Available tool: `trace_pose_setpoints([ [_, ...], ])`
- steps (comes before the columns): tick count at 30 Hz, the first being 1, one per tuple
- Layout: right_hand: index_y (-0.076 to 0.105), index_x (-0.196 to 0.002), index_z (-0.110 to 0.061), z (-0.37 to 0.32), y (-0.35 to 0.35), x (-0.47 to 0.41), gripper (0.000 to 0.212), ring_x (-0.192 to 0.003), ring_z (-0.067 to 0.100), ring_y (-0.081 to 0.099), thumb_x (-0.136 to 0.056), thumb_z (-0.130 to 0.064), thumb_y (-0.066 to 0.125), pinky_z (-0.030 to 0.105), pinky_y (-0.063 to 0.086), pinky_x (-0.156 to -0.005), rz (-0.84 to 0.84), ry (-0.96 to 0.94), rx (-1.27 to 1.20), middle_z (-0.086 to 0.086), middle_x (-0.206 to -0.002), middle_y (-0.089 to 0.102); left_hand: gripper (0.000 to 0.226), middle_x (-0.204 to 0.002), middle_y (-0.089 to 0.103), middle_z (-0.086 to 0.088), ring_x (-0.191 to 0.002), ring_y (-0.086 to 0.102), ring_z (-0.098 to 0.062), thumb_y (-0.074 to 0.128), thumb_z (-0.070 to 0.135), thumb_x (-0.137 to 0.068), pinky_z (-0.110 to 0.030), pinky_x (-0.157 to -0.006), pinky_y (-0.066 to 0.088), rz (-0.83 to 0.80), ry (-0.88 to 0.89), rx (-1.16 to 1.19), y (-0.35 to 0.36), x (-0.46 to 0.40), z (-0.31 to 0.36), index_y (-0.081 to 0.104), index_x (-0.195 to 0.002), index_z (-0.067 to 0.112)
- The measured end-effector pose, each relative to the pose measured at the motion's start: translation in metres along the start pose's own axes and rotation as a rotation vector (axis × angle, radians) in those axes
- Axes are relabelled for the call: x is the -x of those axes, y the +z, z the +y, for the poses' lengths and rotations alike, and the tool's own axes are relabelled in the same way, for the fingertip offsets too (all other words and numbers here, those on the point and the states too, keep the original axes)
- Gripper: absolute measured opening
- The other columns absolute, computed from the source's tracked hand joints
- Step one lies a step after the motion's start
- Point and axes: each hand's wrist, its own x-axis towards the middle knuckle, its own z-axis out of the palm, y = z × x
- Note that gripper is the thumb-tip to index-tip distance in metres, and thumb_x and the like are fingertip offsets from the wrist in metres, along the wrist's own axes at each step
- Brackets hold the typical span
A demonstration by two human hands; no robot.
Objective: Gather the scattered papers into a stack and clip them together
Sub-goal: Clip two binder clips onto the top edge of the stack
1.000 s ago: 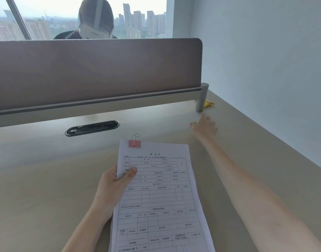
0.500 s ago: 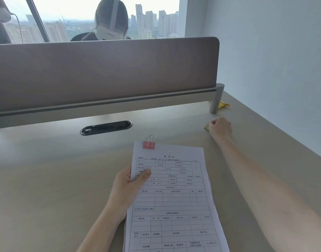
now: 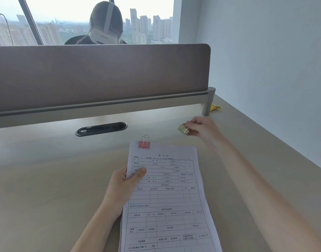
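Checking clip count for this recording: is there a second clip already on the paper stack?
No: only the pink clip sits on the paper stack; the right hand pinches a yellow clip off to the side.

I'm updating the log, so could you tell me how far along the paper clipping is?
Done: the papers are stacked, with a pink binder clip on the top edge. In hand: the left hand grips the stack; the right hand pinches a yellow binder clip. Left: possibly adding that clip.
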Motion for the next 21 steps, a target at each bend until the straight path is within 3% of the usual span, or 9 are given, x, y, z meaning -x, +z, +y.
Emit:
trace_pose_setpoints([
  [3, 0.07, -0.075, -0.003, -0.013, 0.004, 0.019, 0.02, -0.077, 0.021, 0.073, -0.094, -0.001, 0.064, 0.031, 0.061, -0.085, -0.133, -0.017, -0.092, 0.016, -0.09, 0.074, 0.013, -0.089, 0.085, -0.006, -0.077, 0.082, -0.023, 0.068, 0.014, -0.096, -0.027, -0.058, 0.064, 0.001, 0.001, 0.0, 0.001, 0.0, -0.001, 0.08, -0.1, 0.009],
  [5, 0.073, -0.089, -0.004, -0.017, 0.006, 0.029, 0.008, -0.08, 0.02, 0.074, -0.093, -0.001, 0.067, 0.03, 0.062, -0.085, -0.185, -0.037, -0.075, 0.015, -0.093, 0.075, 0.012, -0.088, 0.085, -0.004, -0.078, 0.082, -0.022, 0.069, 0.013, -0.096, -0.026, -0.058, 0.064, 0.002, 0.006, -0.001, 0.001, 0.001, 0.0, 0.08, -0.1, 0.011],
  [8, 0.071, -0.12, -0.01, -0.017, 0.008, 0.036, 0.032, -0.093, 0.017, 0.071, -0.088, -0.007, 0.075, 0.029, 0.06, -0.085, -0.195, -0.04, 0.066, 0.009, -0.102, 0.074, 0.012, -0.089, 0.085, -0.004, -0.08, 0.082, -0.024, 0.069, 0.014, -0.096, -0.029, -0.061, 0.064, 0.007, 0.006, 0.001, 0.0, 0.001, -0.001, 0.08, -0.101, 0.01],
  [10, 0.07, -0.125, -0.011, -0.015, 0.011, 0.038, 0.039, -0.103, 0.016, 0.07, -0.087, -0.012, 0.077, 0.026, 0.058, -0.084, -0.181, -0.019, 0.125, 0.005, -0.111, 0.075, 0.013, -0.09, 0.085, -0.006, -0.08, 0.082, -0.024, 0.069, 0.013, -0.095, -0.03, -0.062, 0.065, 0.003, 0.0, 0.011, -0.001, 0.002, 0.0, 0.08, -0.102, 0.008],
  [12, 0.073, -0.12, -0.013, -0.013, 0.014, 0.04, 0.032, -0.101, 0.009, 0.069, -0.088, -0.016, 0.076, 0.02, 0.056, -0.081, -0.164, -0.02, 0.15, 0.001, -0.111, 0.077, 0.014, -0.089, 0.085, -0.007, -0.079, 0.082, -0.024, 0.069, 0.013, -0.096, -0.029, -0.06, 0.065, -0.005, -0.001, 0.014, -0.002, 0.002, 0.0, 0.079, -0.101, 0.007],
  [17, 0.079, -0.098, -0.009, -0.007, 0.019, 0.043, 0.014, -0.075, -0.01, 0.065, -0.096, -0.011, 0.066, 0.01, 0.05, -0.073, -0.131, -0.159, 0.197, -0.009, -0.086, 0.076, 0.013, -0.09, 0.085, -0.007, -0.078, 0.082, -0.023, 0.068, 0.014, -0.096, -0.028, -0.059, 0.064, -0.011, 0.0, 0.026, -0.003, 0.002, 0.0, 0.079, -0.101, 0.008],
  [19, 0.079, -0.093, -0.011, -0.008, 0.018, 0.045, 0.014, -0.079, -0.004, 0.067, -0.097, -0.011, 0.065, 0.014, 0.05, -0.078, -0.108, -0.191, 0.226, -0.005, -0.087, 0.076, 0.013, -0.091, 0.085, -0.007, -0.079, 0.082, -0.024, 0.068, 0.014, -0.096, -0.03, -0.061, 0.065, -0.016, 0.001, 0.031, -0.003, 0.001, 0.0, 0.079, -0.101, 0.008],
  [21, 0.077, -0.086, -0.019, -0.006, 0.018, 0.044, 0.017, -0.089, 0.013, 0.07, -0.096, -0.011, 0.066, 0.026, 0.051, -0.085, -0.075, -0.228, 0.254, 0.002, -0.092, 0.078, 0.014, -0.092, 0.085, -0.008, -0.082, 0.082, -0.026, 0.068, 0.014, -0.096, -0.035, -0.066, 0.066, -0.016, 0.009, 0.024, -0.004, 0.001, -0.001, 0.079, -0.102, 0.008],
])
